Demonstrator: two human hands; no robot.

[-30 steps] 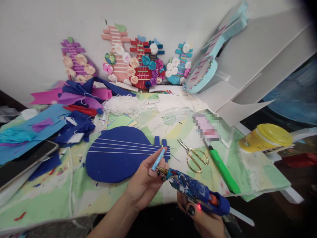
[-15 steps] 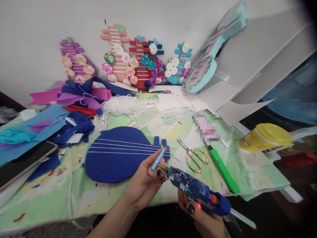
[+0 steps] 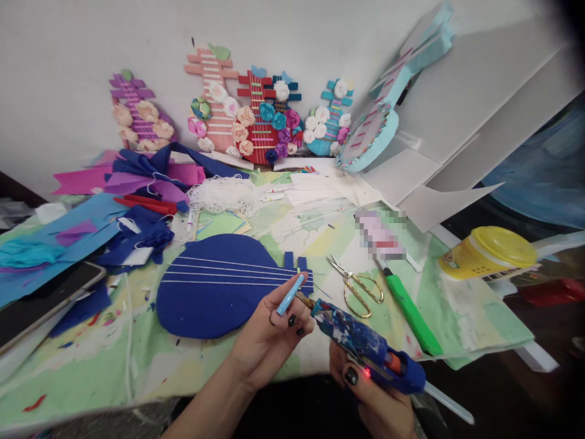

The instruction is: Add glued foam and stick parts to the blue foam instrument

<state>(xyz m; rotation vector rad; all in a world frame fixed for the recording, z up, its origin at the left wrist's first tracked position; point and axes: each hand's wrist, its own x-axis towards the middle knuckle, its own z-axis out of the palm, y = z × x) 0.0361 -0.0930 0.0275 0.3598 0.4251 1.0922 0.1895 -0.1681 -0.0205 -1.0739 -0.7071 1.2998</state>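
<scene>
A small light-blue strip (image 3: 290, 294) is pinched between the fingers of my left hand (image 3: 273, 329), above the table. My right hand (image 3: 372, 390) is wrapped round a blue glue gun (image 3: 351, 332) smeared with paint, its red light lit. The gun's nozzle points left, close beside the strip. Behind and left of my left hand lies a dark-blue, lute-shaped piece (image 3: 214, 305) with pale strings along it; its neck end is partly behind my fingers.
Gold-handled scissors (image 3: 361, 292) and a green cutter (image 3: 414, 314) lie right of the blue piece. A yellow-lidded cup (image 3: 489, 253) stands at the right. White string (image 3: 223, 195), coloured paper and a phone (image 3: 46, 302) lie left. Decorated instrument shapes (image 3: 260, 122) lean against the wall.
The glue gun's nozzle has moved slightly right, away from the strip. My left hand has stayed almost in place with the strip.
</scene>
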